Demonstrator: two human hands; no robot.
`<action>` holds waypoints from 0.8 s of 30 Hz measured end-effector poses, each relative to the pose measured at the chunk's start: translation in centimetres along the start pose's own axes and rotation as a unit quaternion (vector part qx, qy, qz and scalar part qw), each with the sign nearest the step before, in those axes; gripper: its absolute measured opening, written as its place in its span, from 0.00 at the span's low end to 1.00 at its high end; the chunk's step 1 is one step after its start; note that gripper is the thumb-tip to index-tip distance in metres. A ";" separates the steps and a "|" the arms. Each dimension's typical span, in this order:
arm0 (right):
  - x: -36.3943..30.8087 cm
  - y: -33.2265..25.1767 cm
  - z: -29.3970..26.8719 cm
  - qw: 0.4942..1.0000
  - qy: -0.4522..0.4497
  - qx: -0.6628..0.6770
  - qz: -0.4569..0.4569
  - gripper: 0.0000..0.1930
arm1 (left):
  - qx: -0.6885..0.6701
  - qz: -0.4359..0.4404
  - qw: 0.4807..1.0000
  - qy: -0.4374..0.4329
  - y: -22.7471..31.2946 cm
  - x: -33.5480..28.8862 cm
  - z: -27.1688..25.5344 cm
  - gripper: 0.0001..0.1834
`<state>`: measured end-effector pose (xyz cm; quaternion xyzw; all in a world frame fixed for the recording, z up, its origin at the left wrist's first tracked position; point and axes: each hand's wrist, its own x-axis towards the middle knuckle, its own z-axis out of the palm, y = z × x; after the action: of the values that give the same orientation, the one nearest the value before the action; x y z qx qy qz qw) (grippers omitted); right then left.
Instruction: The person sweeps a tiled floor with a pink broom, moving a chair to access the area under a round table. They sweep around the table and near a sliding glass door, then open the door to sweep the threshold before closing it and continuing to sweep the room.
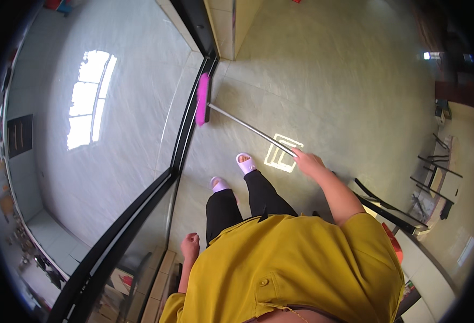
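Observation:
A broom with bright pink bristles (pixel 202 99) and a long metal handle (pixel 253 129) reaches away from me to the far left. My right hand (pixel 308 162) is wrapped round the upper end of that handle. The broom's head rests at the dark sliding door track (pixel 186 137), its bristles lying over the black rail. Down by my left side, close to the glass door panel, my left hand (pixel 190 246) is curled into a loose fist, with nothing visible in it.
My feet in lilac slippers (pixel 246 163) stand on the grey tiled floor (pixel 323 81). Left of the track, a shiny floor (pixel 134 107) reflects a window. A black-framed chair (pixel 390 210) is close on my right; a rack-like black frame (pixel 433 172) stands farther right.

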<state>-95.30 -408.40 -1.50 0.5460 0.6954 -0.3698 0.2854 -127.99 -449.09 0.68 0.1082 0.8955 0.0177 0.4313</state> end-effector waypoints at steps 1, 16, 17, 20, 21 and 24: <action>2.1 -0.6 -0.4 1.000 0.001 0.005 -0.019 0.19 | -0.006 -0.001 1.000 0.006 -0.1 0.2 -0.2 0.13; -5.1 14.8 -4.4 0.970 0.079 -0.039 0.224 0.18 | 0.068 0.042 0.997 -0.017 4.7 8.2 -4.9 0.14; -5.5 13.0 -4.6 0.970 0.103 -0.038 0.216 0.18 | 0.079 0.052 0.995 -0.020 5.6 7.9 -5.1 0.14; -4.8 8.3 -5.6 0.974 0.087 0.006 0.211 0.18 | 0.095 0.060 0.993 -0.041 7.4 8.6 -5.0 0.14; -4.0 6.8 -6.2 0.977 0.066 0.032 0.200 0.18 | 0.101 0.060 0.992 -0.049 7.1 9.2 -5.1 0.14; 1.4 4.0 -7.8 0.986 0.034 0.091 0.134 0.18 | 0.052 0.108 0.991 -0.055 4.7 12.8 -4.8 0.14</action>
<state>-91.72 -400.68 1.01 0.6703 0.5885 -0.3713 0.2579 -138.64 -441.50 -5.55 0.2271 0.8534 0.0115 0.4690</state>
